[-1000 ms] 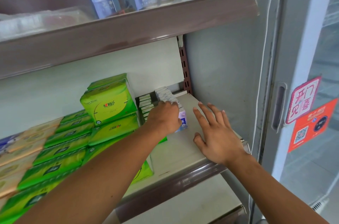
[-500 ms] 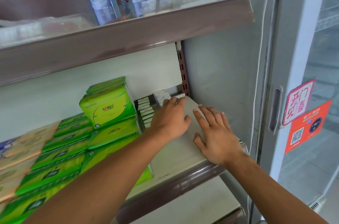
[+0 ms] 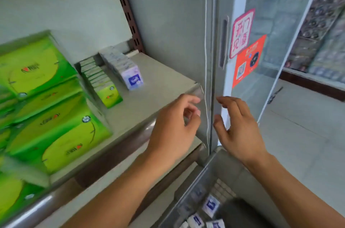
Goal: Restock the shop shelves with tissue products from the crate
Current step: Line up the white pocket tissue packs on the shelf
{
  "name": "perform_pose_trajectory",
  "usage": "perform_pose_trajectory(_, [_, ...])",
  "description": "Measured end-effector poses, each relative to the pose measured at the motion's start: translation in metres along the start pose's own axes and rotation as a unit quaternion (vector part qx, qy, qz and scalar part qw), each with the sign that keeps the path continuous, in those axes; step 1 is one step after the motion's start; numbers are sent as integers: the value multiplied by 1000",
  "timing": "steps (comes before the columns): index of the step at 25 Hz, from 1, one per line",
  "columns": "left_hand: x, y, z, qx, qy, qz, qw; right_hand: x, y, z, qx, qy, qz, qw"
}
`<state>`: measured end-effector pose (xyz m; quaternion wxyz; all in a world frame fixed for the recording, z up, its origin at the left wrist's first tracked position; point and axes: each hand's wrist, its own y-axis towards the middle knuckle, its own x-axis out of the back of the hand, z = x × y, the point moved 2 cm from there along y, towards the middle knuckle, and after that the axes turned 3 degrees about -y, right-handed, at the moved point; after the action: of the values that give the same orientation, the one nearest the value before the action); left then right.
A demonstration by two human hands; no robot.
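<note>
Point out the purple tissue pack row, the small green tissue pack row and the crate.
purple tissue pack row (image 3: 134, 79), head view, front pack's face.
small green tissue pack row (image 3: 109, 93), head view, front pack's face.
crate (image 3: 188, 195), head view, left rim.

Shop, stocked tissue shelf (image 3: 160, 86), glass-door cooler (image 3: 261, 22)

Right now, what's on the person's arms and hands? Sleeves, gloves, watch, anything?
Nothing visible. The left hand and right hand are bare: no gloves, rings or bands show. Both forearms are uncovered down to the frame's bottom edge, with no sleeve cuff, watch or bracelet in view. Anything worn higher up is out of frame, and motion blur could hide small details.
</note>
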<state>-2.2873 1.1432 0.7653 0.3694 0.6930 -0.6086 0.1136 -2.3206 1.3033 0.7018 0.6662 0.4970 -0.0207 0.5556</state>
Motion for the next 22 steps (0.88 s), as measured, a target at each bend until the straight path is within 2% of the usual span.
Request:
perform_pose_trajectory(2, [-33,-35,11,16,-38,44,998,5,-47,-20,-42,-19,25,999])
perform_pose_trajectory(5, [-77,-86,34,48,-90,68,993,1,-121,-45,-110,-38,82,990])
perform_pose_trajectory(7, [-105,-114,52,68,-101,97,988,-13,-165,-59,-187,-48,141,971])
perform_pose_trajectory(9, [-138,-136,80,118,-86,163,976,-43,-216,-82,-288,-68,267,917])
perform_pose_trajectory(11, [-178,-155,123,203,-31,253,946,-79,-267,-104,-357,-89,420,829])
perform_pose_trajectory(12, [-198,-162,147,243,7,297,923,-96,-290,-113,-364,-90,473,797])
perform_pose_trajectory(14, [-234,-177,195,285,81,359,885,-126,-324,-127,-355,-87,529,766])
perform_pose_trajectory(16, [-264,-189,231,273,170,415,851,-154,-344,-139,-320,-102,540,772])
perform_pose_trajectory(18, [-291,-197,257,254,220,442,831,-179,-359,-149,-262,-114,527,800])
perform_pose_trajectory(22, [-324,-206,292,273,203,423,840,-202,-378,-158,-197,-132,488,840])
